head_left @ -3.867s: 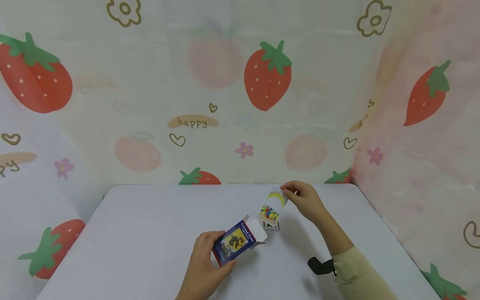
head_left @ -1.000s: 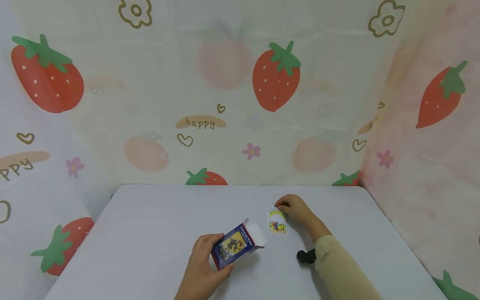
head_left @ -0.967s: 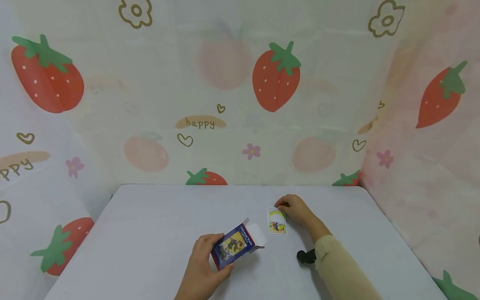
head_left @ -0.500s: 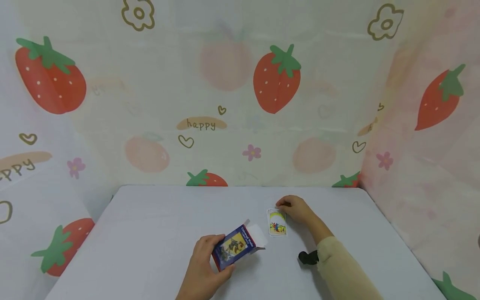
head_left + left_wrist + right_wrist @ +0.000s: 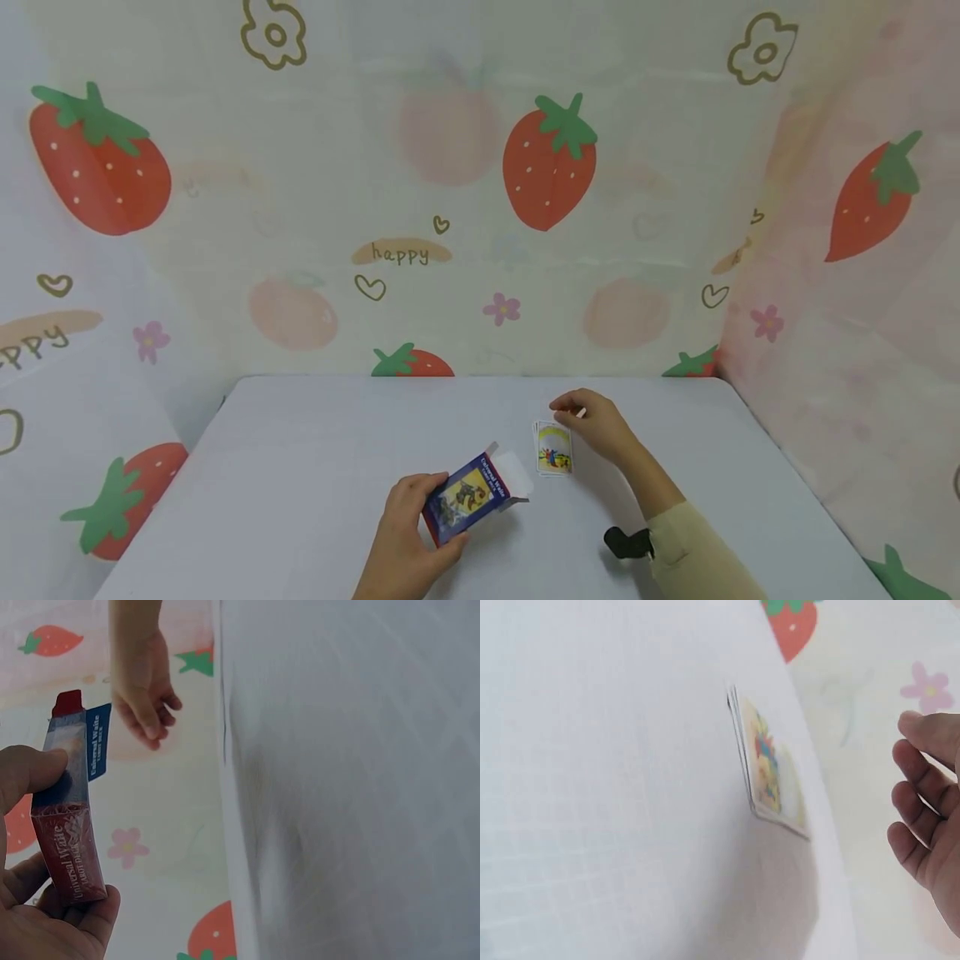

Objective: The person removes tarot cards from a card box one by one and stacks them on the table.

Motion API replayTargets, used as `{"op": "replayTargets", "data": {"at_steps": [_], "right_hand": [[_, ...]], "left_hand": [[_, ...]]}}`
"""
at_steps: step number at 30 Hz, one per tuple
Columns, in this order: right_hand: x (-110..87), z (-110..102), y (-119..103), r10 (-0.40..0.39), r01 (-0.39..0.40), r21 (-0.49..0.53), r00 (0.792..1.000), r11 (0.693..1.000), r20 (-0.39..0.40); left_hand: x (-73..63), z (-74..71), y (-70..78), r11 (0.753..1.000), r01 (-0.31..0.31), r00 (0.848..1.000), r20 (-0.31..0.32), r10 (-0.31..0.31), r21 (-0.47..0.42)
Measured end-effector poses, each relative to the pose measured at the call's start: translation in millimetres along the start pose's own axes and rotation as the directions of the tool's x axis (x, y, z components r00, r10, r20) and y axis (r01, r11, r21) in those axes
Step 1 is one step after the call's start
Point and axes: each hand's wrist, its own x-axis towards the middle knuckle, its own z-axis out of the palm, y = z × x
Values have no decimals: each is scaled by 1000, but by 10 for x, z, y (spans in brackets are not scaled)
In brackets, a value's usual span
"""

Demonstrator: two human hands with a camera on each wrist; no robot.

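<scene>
My left hand (image 5: 411,533) grips a blue and red tarot card box (image 5: 467,498), thumb on one side and fingers on the other. The box is tilted, its flap end open toward the right. In the left wrist view, "Universal Waite Tarot Deck" reads on the red side of the box (image 5: 71,855). A small, slightly uneven stack of tarot cards (image 5: 554,450) lies face up beyond the box, the top one showing a yellow arc and figures. Just above the stack hovers my right hand (image 5: 596,421), loosely bent with nothing in it. The right wrist view shows its fingers (image 5: 915,802) apart from the cards (image 5: 769,765).
A white-covered table (image 5: 315,467) stretches under both hands. Behind it hangs a strawberry-print cloth (image 5: 450,208). A black wrist-worn device (image 5: 627,543) sticks out from the beige right sleeve (image 5: 701,550).
The right hand has laid a card on the stack, let go of it and risen slightly off it. The left hand keeps the box in nearly the same place.
</scene>
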Motion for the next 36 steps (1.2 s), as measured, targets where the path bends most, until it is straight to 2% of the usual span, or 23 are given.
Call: {"op": "replayTargets", "data": {"at_steps": [12,20,31,36], "right_hand": [[-417,-54,-257,-82,82,10,995,997,-59],[-653,-71,-387,-92,97,51,991,994,-98],[-891,-46,-612,-61,70,109,995,992,-84],[-953,-8,-672,-107,116,125,991,985,-76]], "left_hand": [[-6,1,2,1000,-4,1000,-11,4,10],[-8,7,26,1000,-25,999,-26,25,18],[-13,-7,55,1000,-20,999,-27,20,12],[-17,-8,52,1000,-28,999,-30,28,9]]}}
